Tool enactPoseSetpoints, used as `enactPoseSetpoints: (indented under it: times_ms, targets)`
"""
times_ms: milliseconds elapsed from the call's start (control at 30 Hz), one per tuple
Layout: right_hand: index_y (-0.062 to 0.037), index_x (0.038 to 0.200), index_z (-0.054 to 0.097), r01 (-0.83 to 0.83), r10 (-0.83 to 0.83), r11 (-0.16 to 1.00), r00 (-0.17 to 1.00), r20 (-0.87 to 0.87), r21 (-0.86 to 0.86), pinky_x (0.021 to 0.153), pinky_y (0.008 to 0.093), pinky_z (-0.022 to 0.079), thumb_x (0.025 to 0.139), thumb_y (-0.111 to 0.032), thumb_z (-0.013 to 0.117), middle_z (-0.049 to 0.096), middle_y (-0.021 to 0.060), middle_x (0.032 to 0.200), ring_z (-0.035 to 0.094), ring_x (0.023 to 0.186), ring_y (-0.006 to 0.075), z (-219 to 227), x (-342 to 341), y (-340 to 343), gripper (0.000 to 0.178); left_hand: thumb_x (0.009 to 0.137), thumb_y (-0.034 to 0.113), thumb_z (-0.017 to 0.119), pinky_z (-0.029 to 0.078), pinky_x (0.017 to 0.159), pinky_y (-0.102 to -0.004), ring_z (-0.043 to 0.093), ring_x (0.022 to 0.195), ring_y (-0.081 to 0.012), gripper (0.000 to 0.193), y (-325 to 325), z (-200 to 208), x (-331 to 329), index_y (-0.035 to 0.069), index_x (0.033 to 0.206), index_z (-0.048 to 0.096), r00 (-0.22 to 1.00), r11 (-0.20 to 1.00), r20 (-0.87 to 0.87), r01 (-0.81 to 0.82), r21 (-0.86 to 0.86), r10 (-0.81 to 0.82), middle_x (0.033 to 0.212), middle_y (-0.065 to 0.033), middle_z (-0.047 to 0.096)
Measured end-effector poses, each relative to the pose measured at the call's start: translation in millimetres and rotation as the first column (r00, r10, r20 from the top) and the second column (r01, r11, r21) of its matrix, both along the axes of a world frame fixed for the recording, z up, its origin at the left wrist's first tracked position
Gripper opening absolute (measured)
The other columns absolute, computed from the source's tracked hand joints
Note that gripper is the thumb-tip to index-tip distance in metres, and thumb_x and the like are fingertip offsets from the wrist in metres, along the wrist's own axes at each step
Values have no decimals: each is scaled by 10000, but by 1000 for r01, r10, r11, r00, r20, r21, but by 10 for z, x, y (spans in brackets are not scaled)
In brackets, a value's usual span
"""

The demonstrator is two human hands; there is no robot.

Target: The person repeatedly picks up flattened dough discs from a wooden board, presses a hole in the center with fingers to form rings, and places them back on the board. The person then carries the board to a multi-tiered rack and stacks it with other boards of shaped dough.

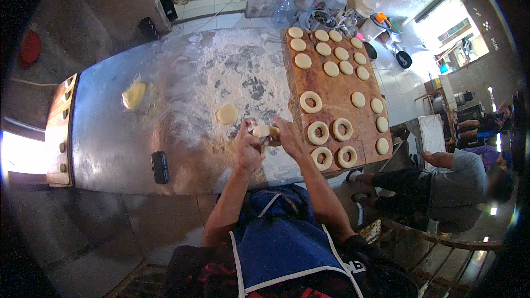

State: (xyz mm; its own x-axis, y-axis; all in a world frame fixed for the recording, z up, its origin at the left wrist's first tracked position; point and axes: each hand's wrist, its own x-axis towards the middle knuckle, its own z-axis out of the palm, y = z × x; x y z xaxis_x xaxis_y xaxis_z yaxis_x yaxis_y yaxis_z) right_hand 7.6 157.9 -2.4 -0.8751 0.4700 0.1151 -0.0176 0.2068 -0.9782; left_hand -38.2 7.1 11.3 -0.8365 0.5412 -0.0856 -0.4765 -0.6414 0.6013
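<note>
Over the near edge of the floured area, my left hand (248, 148) and my right hand (289, 139) meet around a piece of pale dough (260, 131). Fingers of both hands are closed on it; they partly hide its shape. Just left and beyond my left hand, a round dough disc (227, 114) lies flat on the table. Beside my right hand is a wooden board (331, 89) that bears several dough rings (318, 133) at its near end and several plain dough discs (331, 69) farther back.
The metal table (105, 138) carries loose flour (243, 55), a yellow smear of dough or fat (134, 96) and a black case (160, 167). Another board (59, 127) adjoins its left end. Containers (361, 3) stand behind the right board; a person (458, 179) is at the right.
</note>
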Motion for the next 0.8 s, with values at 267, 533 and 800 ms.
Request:
enactPoseSetpoints:
  times_ms: [267,533,800]
  targets:
    - [76,770,622,-59,73,997,882,466,-46,715,444,471,1008,-508,319,624,233,702,622,695,332,277,-24,108,700,991,329,431,452,577,-373,561,711,-165,308,568,-38,16,46,902,511,935,690,-305,-340,-639,178,771,-69,541]
    - [11,753,547,73,-62,995,985,159,-64,553,362,398,1029,-483,351,550,87,670,506,661,136,500,111,290,599,1002,479,354,334,526,-318,363,575,-139,478,989,-165,53,77,763,453,842,659,-525,-465,-591,123,645,1,429]
    - [-49,651,484,-14,36,996,963,269,-86,490,331,295,1005,-572,364,416,-23,572,349,556,82,575,346,803,643,992,553,359,346,501,-335,422,594,-109,538,1471,-220,194,91,736,461,925,805,-376,-264,-531,55,673,-10,480]
